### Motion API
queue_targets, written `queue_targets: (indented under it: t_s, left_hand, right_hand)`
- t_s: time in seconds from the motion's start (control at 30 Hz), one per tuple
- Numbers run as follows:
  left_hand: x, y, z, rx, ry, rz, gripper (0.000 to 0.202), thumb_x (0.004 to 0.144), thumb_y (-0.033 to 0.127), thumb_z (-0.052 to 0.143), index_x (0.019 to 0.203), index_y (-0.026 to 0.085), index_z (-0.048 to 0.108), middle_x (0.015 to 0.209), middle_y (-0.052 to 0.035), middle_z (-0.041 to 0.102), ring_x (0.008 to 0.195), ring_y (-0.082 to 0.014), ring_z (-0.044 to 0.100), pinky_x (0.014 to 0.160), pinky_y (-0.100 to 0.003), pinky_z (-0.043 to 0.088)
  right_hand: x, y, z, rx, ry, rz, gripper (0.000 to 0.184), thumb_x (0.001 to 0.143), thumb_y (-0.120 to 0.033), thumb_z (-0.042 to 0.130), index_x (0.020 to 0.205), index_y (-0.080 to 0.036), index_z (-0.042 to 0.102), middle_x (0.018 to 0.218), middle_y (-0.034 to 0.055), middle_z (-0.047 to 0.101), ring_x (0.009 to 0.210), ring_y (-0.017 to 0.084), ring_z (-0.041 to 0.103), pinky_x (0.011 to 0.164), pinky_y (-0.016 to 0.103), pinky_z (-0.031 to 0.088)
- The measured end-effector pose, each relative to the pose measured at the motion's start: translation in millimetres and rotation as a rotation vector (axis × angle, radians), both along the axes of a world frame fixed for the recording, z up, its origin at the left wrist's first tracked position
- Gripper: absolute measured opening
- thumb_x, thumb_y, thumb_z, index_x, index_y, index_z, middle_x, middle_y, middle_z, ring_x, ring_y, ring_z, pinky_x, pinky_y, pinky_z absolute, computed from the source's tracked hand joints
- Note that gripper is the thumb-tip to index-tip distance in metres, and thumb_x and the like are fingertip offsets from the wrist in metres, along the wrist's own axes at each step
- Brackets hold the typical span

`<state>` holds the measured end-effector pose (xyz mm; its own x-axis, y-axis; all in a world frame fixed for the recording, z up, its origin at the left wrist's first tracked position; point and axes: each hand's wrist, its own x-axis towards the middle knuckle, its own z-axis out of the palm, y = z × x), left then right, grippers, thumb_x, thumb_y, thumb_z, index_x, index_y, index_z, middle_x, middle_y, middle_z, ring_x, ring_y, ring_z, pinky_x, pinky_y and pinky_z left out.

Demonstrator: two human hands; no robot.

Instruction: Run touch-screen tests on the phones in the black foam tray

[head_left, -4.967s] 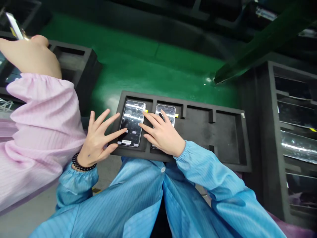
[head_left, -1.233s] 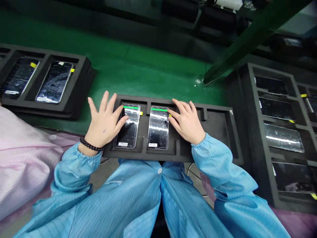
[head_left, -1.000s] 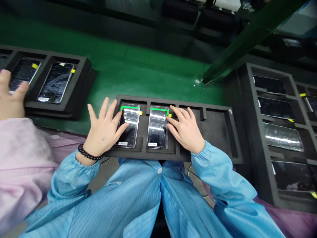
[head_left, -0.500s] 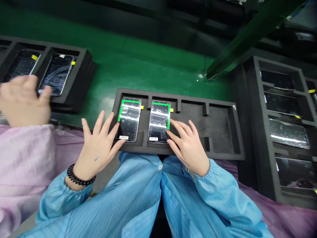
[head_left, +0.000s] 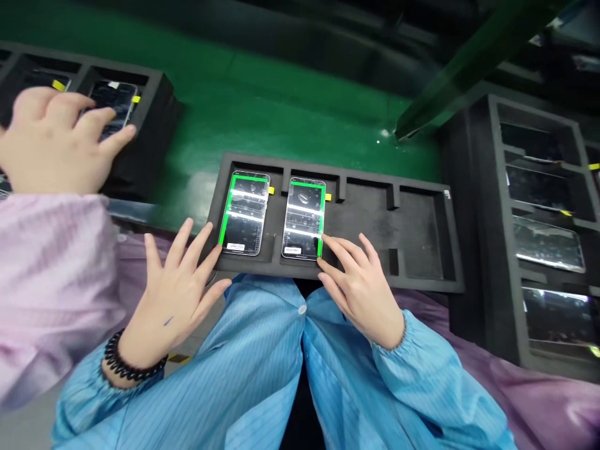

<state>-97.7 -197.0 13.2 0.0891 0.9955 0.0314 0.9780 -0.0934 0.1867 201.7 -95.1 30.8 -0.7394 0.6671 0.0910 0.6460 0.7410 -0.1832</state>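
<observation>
A black foam tray (head_left: 417,237) lies across the green belt (head_left: 281,119) in front of me. Two phones sit in its left slots: the left phone (head_left: 244,214) and the right phone (head_left: 304,217), each with a green line tracing its screen edge. My left hand (head_left: 175,290) is open with fingers spread, its index tip at the bottom left corner of the left phone. My right hand (head_left: 359,287) is open too, fingertips touching the lower right corner of the right phone. Both hands hold nothing. A black bead bracelet (head_left: 126,365) circles my left wrist.
A co-worker's hand (head_left: 56,144) in a pink sleeve (head_left: 47,281) reaches over another foam tray (head_left: 150,119) holding phones at the left. A black rack (head_left: 539,219) with phones in its slots stands at the right. The two right slots of my tray hold nothing.
Both my hands slid down along the phones' outer edges toward me, and the green lines grew down the screen sides. The co-worker's hand came in over the left tray.
</observation>
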Motion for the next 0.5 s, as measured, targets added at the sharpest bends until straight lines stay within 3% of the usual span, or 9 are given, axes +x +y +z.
queue_targets:
  t_s: [0.3,0.5]
  left_hand:
    - [-3.6,-1.2,0.2,0.043,0.036,-0.026,0.053,0.104,0.048,0.03,0.13,0.015,0.063,0.16,-0.0187,0.04,0.157,-0.0388,0.021,0.124,-0.075,0.004]
    - [-11.5,2.3,2.1,0.015,-0.057,-0.017,0.043,0.102,0.049,0.039,0.125,0.026,0.067,0.164,-0.0074,0.038,0.156,-0.0378,0.025,0.125,-0.073,-0.001]
  right_hand:
    - [5.8,8.2,-1.6,0.021,0.014,0.043,0.035,0.105,-0.029,0.044,0.107,-0.02,0.078,0.146,0.0135,0.06,0.129,0.029,0.059,0.115,0.064,0.039]
    - [7.6,11.2,-0.7,0.022,-0.003,0.076,0.033,0.104,-0.028,0.046,0.107,-0.02,0.078,0.145,0.0142,0.061,0.128,0.029,0.059,0.115,0.062,0.04]
